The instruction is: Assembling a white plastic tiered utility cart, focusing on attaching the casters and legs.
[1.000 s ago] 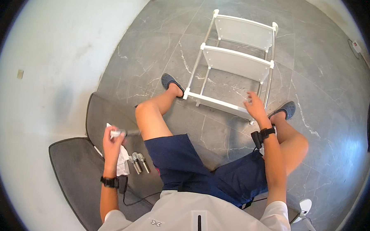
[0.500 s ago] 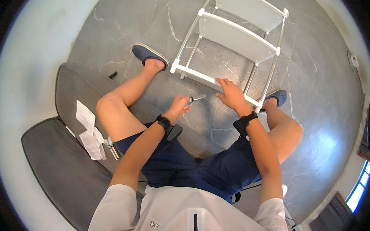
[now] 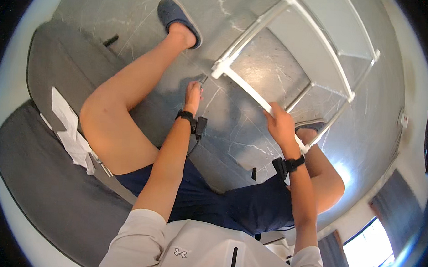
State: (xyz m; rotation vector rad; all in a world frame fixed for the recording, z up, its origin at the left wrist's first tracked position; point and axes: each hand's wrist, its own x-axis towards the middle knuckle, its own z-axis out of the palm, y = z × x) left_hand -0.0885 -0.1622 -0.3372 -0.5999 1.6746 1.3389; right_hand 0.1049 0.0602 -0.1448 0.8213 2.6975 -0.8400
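Note:
A white rack [image 3: 247, 88] with curved panels and silver tubes stands tilted on the floor in front of me. My right hand [image 3: 282, 129] is closed round its near white bar, close to the right corner. In my left hand [image 3: 193, 95] is a slim tool that looks like a screwdriver [image 3: 204, 79], its metal shaft pointing up and away. The fingers wrap its handle and hide most of it. This hand is just below the rack's near left corner [image 3: 221, 68], apart from it.
A dark grey sofa [image 3: 54, 193] is at my left, with white paper sheets [image 3: 71, 132] and small metal parts [image 3: 102, 166] beside my thigh. My slippered feet flank the rack on grey marbled tile. A window [image 3: 369, 247] is at the lower right.
The rack has turned and tilted, its right side swinging nearer, with my right hand on the bar. My left hand has moved up and left with the screwdriver. The view has shifted.

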